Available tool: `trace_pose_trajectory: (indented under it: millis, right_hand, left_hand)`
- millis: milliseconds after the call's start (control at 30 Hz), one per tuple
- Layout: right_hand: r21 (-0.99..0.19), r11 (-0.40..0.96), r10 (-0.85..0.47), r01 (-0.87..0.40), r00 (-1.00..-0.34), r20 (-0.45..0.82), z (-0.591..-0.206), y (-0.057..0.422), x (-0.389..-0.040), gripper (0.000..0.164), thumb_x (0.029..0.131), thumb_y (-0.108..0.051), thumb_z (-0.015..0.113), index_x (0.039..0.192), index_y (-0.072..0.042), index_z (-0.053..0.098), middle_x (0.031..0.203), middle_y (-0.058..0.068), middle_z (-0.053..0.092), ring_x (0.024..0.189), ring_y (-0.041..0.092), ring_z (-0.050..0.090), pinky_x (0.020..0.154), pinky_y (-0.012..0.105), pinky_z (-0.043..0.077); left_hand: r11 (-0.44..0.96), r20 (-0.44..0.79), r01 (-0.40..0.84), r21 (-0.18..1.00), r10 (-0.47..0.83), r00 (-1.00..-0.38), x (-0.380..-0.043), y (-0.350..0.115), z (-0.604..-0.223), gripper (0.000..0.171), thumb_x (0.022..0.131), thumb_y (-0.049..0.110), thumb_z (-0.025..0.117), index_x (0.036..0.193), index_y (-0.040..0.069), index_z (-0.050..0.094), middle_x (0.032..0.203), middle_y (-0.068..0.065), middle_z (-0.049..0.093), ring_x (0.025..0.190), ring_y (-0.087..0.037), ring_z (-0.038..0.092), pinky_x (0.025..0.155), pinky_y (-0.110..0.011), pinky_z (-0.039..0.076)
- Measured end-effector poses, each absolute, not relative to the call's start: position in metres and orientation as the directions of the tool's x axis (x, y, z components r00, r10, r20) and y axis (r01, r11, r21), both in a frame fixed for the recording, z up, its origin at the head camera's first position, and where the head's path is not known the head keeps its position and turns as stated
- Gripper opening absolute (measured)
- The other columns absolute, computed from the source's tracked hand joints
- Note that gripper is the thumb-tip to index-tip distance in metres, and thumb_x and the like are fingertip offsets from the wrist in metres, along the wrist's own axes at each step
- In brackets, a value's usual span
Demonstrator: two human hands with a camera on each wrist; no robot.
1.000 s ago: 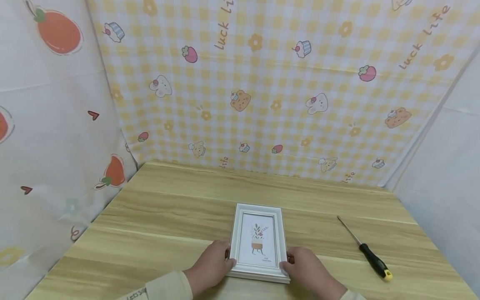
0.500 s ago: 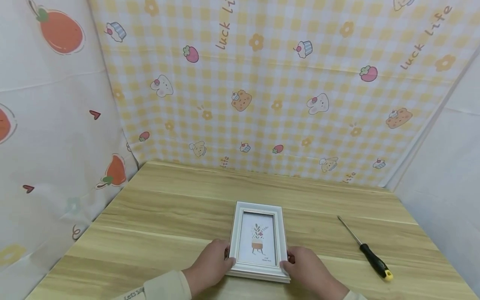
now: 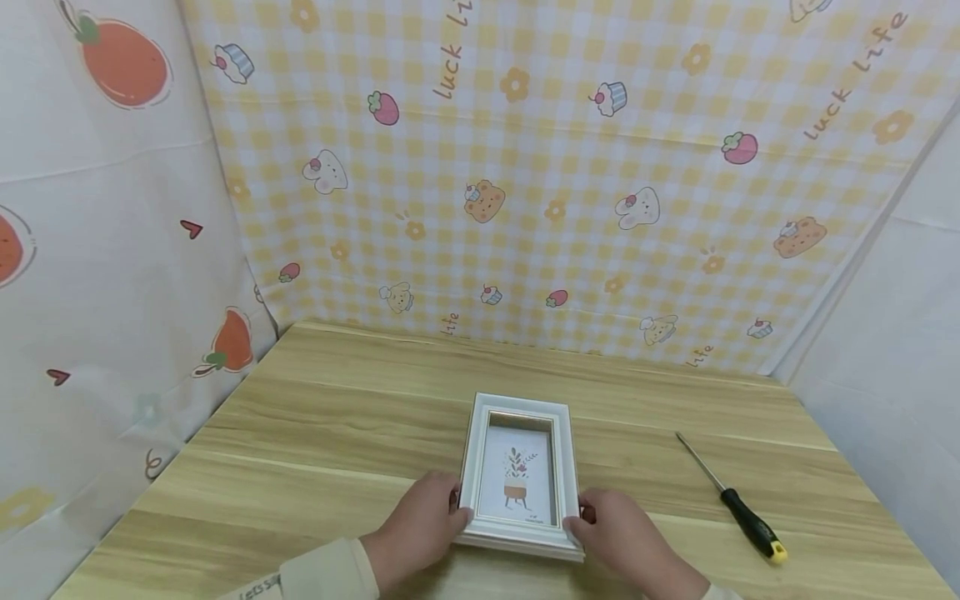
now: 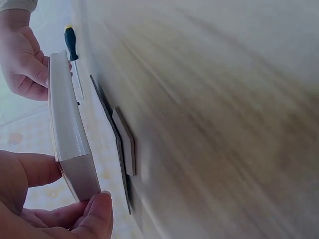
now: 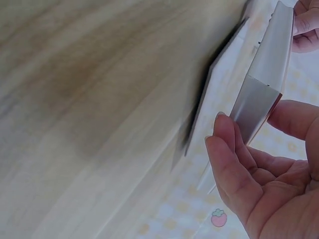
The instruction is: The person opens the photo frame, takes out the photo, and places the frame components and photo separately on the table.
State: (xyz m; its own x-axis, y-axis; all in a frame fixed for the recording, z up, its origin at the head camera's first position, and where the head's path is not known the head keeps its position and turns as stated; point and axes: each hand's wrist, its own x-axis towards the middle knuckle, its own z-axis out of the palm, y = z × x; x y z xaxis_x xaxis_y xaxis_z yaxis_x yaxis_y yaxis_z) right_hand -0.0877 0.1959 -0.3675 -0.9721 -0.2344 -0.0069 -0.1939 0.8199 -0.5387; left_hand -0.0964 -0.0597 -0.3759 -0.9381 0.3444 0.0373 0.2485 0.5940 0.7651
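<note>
A white picture frame [image 3: 525, 407] is held between both hands above a flat card with a potted-plant picture [image 3: 516, 483], seen through its opening. My left hand [image 3: 418, 518] pinches the frame's near left side, thumb on top and fingers below. At the near right side, my right hand [image 3: 626, 533] grips it the same way. Both wrist views show a gap between frame and backing board [image 5: 219, 74]. Beneath that board, the left wrist view shows a thin grey piece [image 4: 125, 142] by the tabletop.
A screwdriver [image 3: 738, 508] with a black and yellow handle lies to the right on the wooden table [image 3: 337, 408]. Behind the table hangs a yellow checked cloth [image 3: 517, 167]. Printed white cloth [image 3: 120, 250] covers the left side.
The frame has risen off the backing board, both hands moving up slightly with it. The picture now sits deeper below the frame's opening. The screwdriver has stayed put.
</note>
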Motion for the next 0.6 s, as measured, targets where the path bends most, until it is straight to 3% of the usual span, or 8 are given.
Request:
trace_pose_trajectory:
  millis: [300,600]
  right_hand:
    - [-0.521,0.829,-0.225,-0.205,-0.974,0.024,-0.366,0.191,-0.093,0.032,0.082,-0.013,0.072,0.064,-0.014,0.046,0.055,-0.007,0.037,0.05,0.003,0.031,0.048,0.022,0.028]
    - [-0.542,0.821,-0.211,-0.18,-0.977,0.005,-0.367,0.184,-0.102,0.03,0.083,-0.013,0.071,0.065,-0.013,0.048,0.055,-0.007,0.037,0.049,0.005,0.032,0.046,0.022,0.027]
  left_hand:
    - [0.59,0.032,0.236,0.772,0.335,-0.942,-0.106,-0.062,-0.374,0.02,0.084,0.004,0.068,0.072,0.008,0.052,0.064,0.002,0.046,0.059,-0.011,0.043,0.054,-0.027,0.039]
    - [0.563,-0.017,0.181,0.806,0.329,-0.944,-0.117,-0.066,-0.373,0.017,0.085,0.0,0.063,0.073,0.005,0.053,0.061,-0.001,0.048,0.048,-0.01,0.046,0.045,-0.025,0.042]
